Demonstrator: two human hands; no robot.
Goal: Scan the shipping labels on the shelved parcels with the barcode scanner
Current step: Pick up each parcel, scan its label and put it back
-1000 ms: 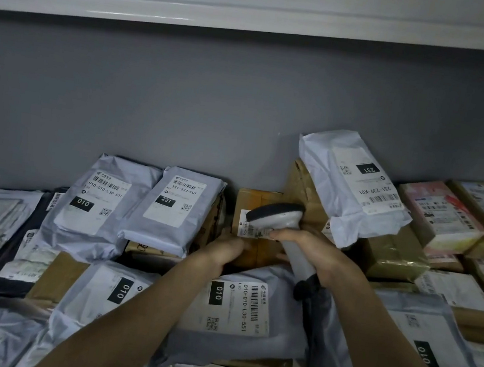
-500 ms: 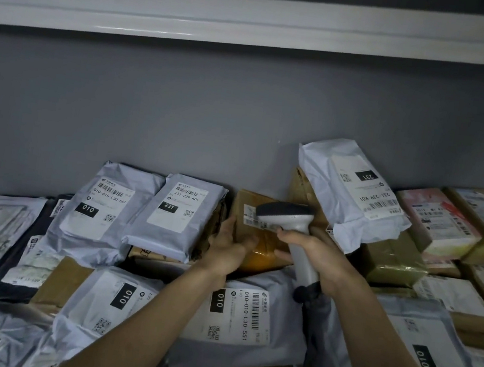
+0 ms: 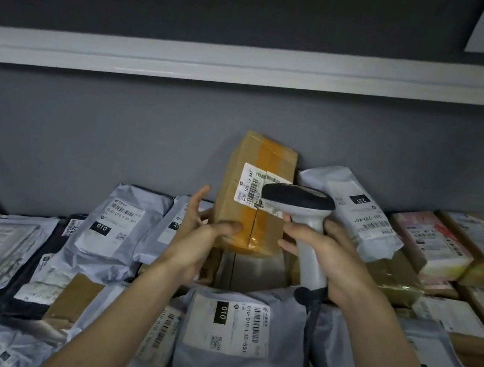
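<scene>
At far left, grey mailer bags lie overlapping on the shelf, their edges stacked one over another up to the grey back wall. My left hand holds the cardboard box upright above the pile, thumb pressed on its front lower edge and fingers reaching round its left side; the grip is clamped on the box. Open wall shows above and to the left of the box, below the white shelf rail. The box's shipping label faces me. My right hand is wrapped round the handle of the barcode scanner, whose dark head overlaps the label's right edge; whether it touches the label I cannot tell. The scanner's cable hangs down from the handle. Right of the scanner a grey bag marked 231 leans against the wall, and more boxes crowd the shelf to the right edge.
</scene>
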